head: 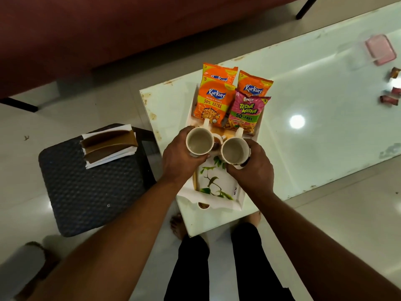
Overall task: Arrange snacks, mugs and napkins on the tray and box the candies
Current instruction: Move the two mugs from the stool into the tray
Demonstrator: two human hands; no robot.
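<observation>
A white tray (pixel 237 193) with a green leaf print lies on the near end of the glass table. Three orange Kurkure packets (pixel 211 101) and a pink Bingo packet (pixel 246 115) fill its far half. My left hand (pixel 178 158) grips a white mug (pixel 199 142) over the tray's middle. My right hand (pixel 252 170) grips a second white mug (pixel 234 151) just beside it. Both mugs are upright and look empty, handles pointing away. Folded brown and white napkins (pixel 108 144) lie on a dark stool. Wrapped candies (pixel 390 95) lie at the table's far right.
A pink lidded box (pixel 380 49) sits far right on the white glass table (pixel 314 118). The dark cushioned stool (pixel 86 187) stands left of the table. A dark red sofa (pixel 108 35) runs along the back. My legs and feet are below the table's near edge.
</observation>
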